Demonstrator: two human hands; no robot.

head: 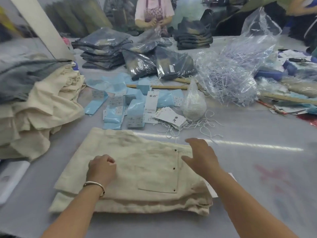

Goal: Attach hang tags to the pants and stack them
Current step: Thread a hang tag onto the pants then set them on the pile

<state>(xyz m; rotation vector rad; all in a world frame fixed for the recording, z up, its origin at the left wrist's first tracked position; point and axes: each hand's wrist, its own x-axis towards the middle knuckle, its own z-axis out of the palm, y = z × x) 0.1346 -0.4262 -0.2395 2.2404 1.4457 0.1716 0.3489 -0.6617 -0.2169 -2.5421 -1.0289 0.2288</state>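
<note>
Folded cream pants (137, 170) lie on the grey table in front of me, back pocket with dark rivets facing up. My left hand (102, 166), with a metal bangle on the wrist, rests on the left part of the pants with its fingers curled and nothing in them. My right hand (201, 157) hovers over the waistband edge at the right, fingers spread and straight. White hang tags (169, 117) with loose strings lie just beyond the pants. Blue tag packets (135, 109) stand behind them.
A heap of unfolded cream and grey pants (39, 103) rises at the left. A clear bag of string (194, 102) and a large bag of plastic fasteners (233, 73) sit at right. Bagged dark jeans (142, 64) lie farther back. A person (154, 14) stands across the table.
</note>
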